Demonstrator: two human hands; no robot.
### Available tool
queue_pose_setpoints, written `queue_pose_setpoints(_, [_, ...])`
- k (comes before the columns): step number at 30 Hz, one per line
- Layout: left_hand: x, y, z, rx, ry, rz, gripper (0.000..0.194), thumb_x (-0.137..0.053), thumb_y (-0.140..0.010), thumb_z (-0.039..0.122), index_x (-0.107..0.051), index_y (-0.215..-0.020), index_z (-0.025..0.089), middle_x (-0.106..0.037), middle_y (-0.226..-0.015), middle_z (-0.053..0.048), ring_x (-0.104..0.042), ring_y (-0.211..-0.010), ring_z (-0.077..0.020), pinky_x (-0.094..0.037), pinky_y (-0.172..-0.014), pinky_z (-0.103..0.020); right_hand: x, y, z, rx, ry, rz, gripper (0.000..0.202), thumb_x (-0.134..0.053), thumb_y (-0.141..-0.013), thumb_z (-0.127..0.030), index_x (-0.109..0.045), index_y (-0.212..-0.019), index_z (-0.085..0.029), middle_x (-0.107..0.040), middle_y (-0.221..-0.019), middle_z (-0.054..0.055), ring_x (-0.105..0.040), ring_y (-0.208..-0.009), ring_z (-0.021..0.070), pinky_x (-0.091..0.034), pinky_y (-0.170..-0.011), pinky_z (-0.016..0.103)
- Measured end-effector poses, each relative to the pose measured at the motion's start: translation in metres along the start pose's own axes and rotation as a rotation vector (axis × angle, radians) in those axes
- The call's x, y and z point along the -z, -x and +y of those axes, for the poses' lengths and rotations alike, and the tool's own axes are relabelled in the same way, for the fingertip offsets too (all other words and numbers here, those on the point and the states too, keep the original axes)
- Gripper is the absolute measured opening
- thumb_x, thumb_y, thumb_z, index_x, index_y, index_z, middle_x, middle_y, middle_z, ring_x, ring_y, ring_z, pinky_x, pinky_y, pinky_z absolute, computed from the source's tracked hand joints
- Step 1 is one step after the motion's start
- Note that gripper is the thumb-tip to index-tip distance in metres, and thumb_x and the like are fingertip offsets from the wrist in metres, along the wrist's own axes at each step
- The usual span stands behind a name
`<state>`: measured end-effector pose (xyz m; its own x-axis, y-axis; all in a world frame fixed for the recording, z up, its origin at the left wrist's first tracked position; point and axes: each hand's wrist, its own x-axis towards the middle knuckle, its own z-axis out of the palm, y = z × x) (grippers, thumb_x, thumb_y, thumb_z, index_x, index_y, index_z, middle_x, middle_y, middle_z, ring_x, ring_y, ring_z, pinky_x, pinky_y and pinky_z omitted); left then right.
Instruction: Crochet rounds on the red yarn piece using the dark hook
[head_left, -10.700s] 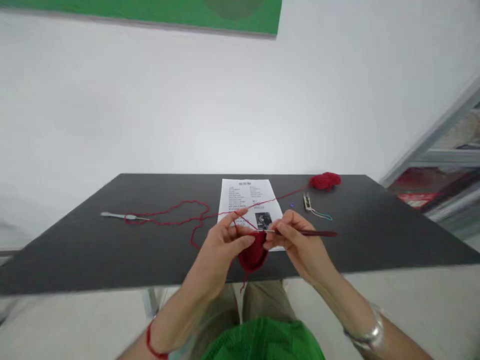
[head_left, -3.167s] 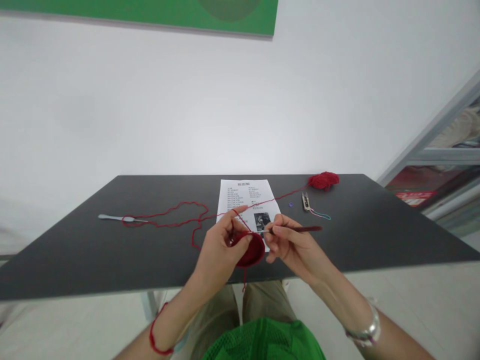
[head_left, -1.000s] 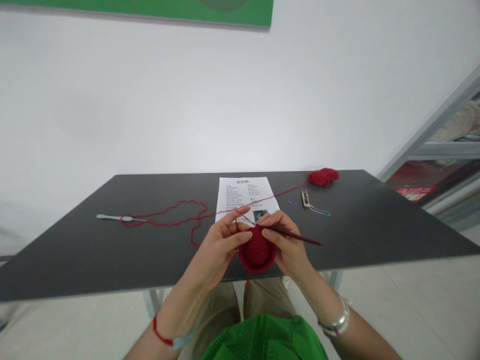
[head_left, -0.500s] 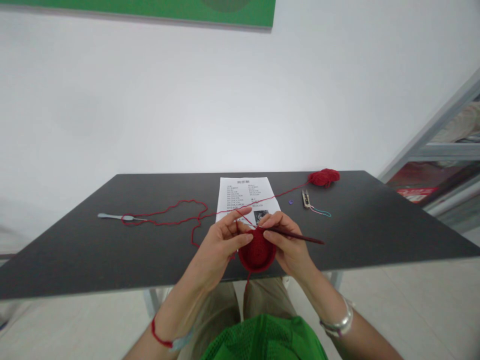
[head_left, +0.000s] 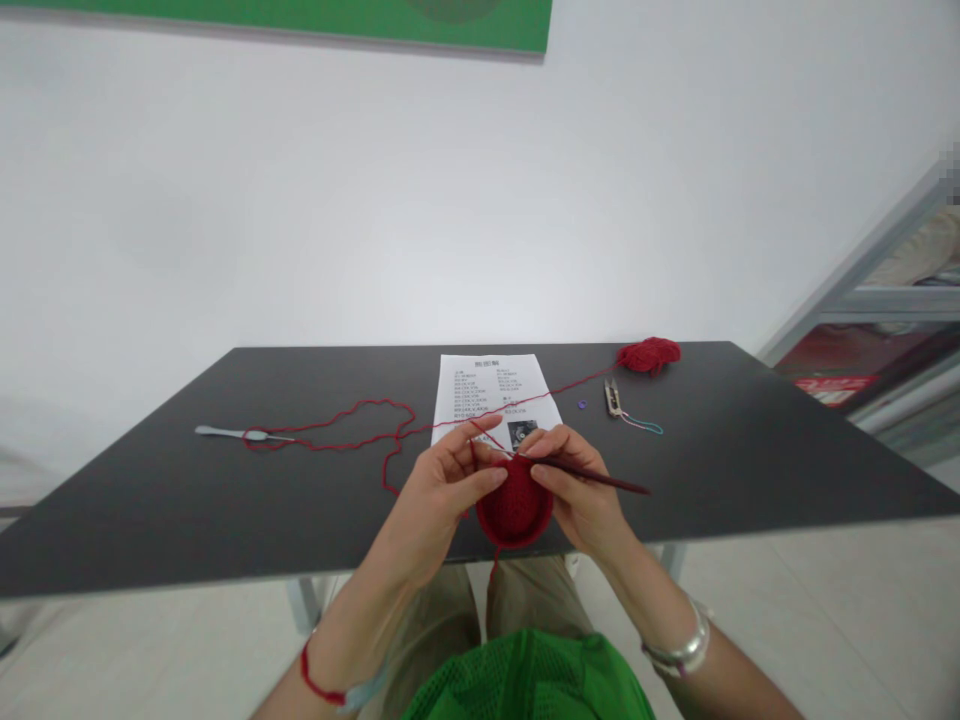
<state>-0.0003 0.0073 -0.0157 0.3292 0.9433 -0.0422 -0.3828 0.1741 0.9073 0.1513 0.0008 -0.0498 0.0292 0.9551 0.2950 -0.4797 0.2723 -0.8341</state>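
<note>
Between my hands is a round, cupped red crochet piece (head_left: 516, 508), held over the table's front edge. My left hand (head_left: 442, 480) pinches its left upper rim with thumb and fingers, and red yarn runs over the raised index finger. My right hand (head_left: 577, 480) is closed on a crochet hook (head_left: 600, 476) with a dark red handle; its thumb lies near the piece's right rim. The hook's pale tip meets the top edge of the piece, where the stitch is too small to make out. A yarn tail hangs below.
A printed sheet (head_left: 487, 385) lies beyond my hands on the dark table (head_left: 315, 520). A red yarn ball (head_left: 649, 355), thread snips (head_left: 613, 398) and a small purple ring (head_left: 582, 405) are at right. Loose yarn loops around a grey-handled hook (head_left: 221, 432) at left.
The hook in my right hand has shifted very slightly right and down. Both hands keep their grip, and the crochet piece stays nearly in place.
</note>
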Motion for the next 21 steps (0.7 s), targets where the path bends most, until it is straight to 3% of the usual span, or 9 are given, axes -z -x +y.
queue_pose_setpoints(6, [-0.001,0.000,0.000,-0.053,-0.064,0.008,0.049,-0.077,-0.066,0.010,-0.065,-0.113,0.017,-0.065,-0.070,0.003,-0.054,-0.064,-0.0095,-0.041,-0.062,-0.021,0.009,0.000,0.002,0.138,0.130,-0.025,0.008,-0.078,-0.071,-0.024,-0.071,-0.074,-0.025,-0.060,-0.075,-0.001,-0.051,-0.064,0.0132,-0.039,-0.057,0.026])
queue_pose_setpoints(13, [-0.003,0.004,0.002,-0.110,-0.149,0.055,0.049,-0.074,-0.068,0.010,-0.064,-0.115,0.017,-0.063,-0.067,0.003,-0.055,-0.063,-0.0110,-0.042,-0.062,-0.022,0.010,0.000,-0.007,0.090,0.094,-0.083,0.010,-0.078,-0.071,-0.025,-0.069,-0.072,-0.023,-0.063,-0.069,-0.001,-0.057,-0.060,0.0143,-0.044,-0.058,0.029])
queue_pose_setpoints(21, [-0.003,0.005,0.002,-0.136,-0.155,0.053,0.050,-0.073,-0.067,0.010,-0.063,-0.116,0.016,-0.062,-0.065,0.004,-0.054,-0.062,-0.0104,-0.041,-0.060,-0.022,0.008,-0.001,-0.015,0.096,0.054,-0.127,0.011,-0.077,-0.072,-0.028,-0.068,-0.070,-0.022,-0.064,-0.064,0.000,-0.057,-0.059,0.0151,-0.042,-0.057,0.029])
